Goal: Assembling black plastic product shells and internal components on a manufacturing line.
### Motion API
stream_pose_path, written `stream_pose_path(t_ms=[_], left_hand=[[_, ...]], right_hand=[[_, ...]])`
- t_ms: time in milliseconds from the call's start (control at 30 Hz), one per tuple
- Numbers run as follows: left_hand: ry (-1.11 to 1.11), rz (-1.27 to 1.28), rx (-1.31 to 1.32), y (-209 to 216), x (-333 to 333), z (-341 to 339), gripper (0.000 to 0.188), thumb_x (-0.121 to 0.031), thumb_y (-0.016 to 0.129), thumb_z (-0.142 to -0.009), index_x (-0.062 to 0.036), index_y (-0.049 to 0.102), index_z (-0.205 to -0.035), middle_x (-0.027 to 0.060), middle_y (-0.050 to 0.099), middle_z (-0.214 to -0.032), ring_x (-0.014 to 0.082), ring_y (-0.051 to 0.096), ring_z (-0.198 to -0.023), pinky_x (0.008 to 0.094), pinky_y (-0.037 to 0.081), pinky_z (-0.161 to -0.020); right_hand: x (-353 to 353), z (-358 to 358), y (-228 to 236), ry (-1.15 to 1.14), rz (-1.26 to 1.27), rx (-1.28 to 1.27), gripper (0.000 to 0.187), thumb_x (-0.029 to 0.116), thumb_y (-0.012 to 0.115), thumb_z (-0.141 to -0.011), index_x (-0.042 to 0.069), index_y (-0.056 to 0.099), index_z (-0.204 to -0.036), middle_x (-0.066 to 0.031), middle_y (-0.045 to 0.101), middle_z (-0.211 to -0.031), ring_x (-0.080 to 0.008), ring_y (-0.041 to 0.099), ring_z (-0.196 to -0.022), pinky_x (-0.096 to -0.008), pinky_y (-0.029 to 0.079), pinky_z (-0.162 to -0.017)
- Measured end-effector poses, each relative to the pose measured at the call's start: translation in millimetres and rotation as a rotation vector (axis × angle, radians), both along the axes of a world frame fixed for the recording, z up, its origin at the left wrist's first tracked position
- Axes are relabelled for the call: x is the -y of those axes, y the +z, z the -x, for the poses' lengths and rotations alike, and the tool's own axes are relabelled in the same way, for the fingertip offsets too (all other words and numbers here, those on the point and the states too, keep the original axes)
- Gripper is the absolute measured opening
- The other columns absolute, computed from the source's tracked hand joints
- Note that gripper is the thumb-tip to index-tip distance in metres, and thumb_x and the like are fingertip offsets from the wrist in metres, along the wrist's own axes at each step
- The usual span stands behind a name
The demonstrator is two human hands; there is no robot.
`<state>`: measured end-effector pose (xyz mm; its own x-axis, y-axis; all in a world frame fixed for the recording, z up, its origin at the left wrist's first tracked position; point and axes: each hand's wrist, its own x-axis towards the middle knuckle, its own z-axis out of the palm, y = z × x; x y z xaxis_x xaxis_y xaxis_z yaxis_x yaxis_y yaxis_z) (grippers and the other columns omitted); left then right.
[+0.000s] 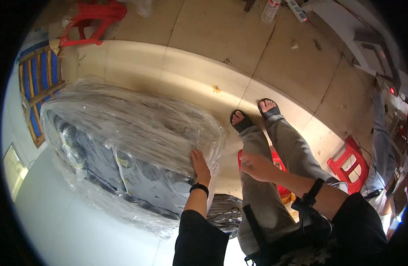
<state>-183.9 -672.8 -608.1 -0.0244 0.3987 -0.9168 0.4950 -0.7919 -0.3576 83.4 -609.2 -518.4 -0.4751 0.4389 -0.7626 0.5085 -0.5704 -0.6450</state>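
Note:
A large bundle of see-through plastic sheeting (137, 119) takes up the left middle, with dark, smooth pieces (146, 177) showing through it. Against its right end rests my left hand (200, 167), fingers stretched out over the plastic and a dark band at the wrist. My right hand (257, 167) hovers in front of my legs, apart from the bundle. Its fingers are curled in, and whatever they may hold is hidden. Beneath and behind that hand, part of a red plastic stool (278, 160) shows between my legs.
Another red stool (351, 165) stands at the right, and a third red stool (91, 21) at the far left. A plastic bottle (270, 11) and a power strip (296, 9) lie at the far edge. A dark plastic-wrapped item (226, 206) sits beside my left forearm.

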Motion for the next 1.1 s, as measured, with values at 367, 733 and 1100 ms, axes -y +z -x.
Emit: stream_pose_path(t_ms=[367, 733, 1100], left_hand=[[-0.149, 0.146, -0.080, 11, 0, -14, 0.047, -0.025, 0.048, -0.089, -0.0087, 0.051, -0.133, 0.0143, 0.041, -0.138, 0.0343, 0.033, -0.126, 0.0531, 0.023, -0.103], [0.068, 0.032, -0.036, -49, -21, 31, 0.061, -0.036, 0.045, -0.092, -0.0106, 0.031, -0.145, 0.0099, 0.025, -0.151, 0.0327, 0.019, -0.139, 0.0491, 0.010, -0.112], [-0.199, 0.176, -0.322, -108, -16, -1, 0.059, -0.034, 0.039, -0.096, -0.0116, 0.023, -0.148, 0.0101, 0.022, -0.152, 0.0316, 0.017, -0.140, 0.0512, 0.010, -0.111]], right_hand=[[23, -25, -5, -0.067, 0.032, 0.044, 0.033, 0.024, 0.061, -0.087, 0.002, 0.056, -0.111, -0.0177, 0.060, -0.097, -0.0294, 0.061, -0.092, -0.0395, 0.048, -0.078], [17, -16, -9, -0.168, 0.010, -0.027, 0.038, 0.024, 0.062, -0.087, -0.002, 0.054, -0.114, -0.0193, 0.061, -0.101, -0.0297, 0.062, -0.094, -0.0390, 0.049, -0.082], [16, -34, -19, -0.238, 0.175, -0.011, 0.041, 0.021, 0.062, -0.090, 0.000, 0.049, -0.124, -0.0121, 0.061, -0.110, -0.0187, 0.060, -0.102, -0.0317, 0.047, -0.089]])
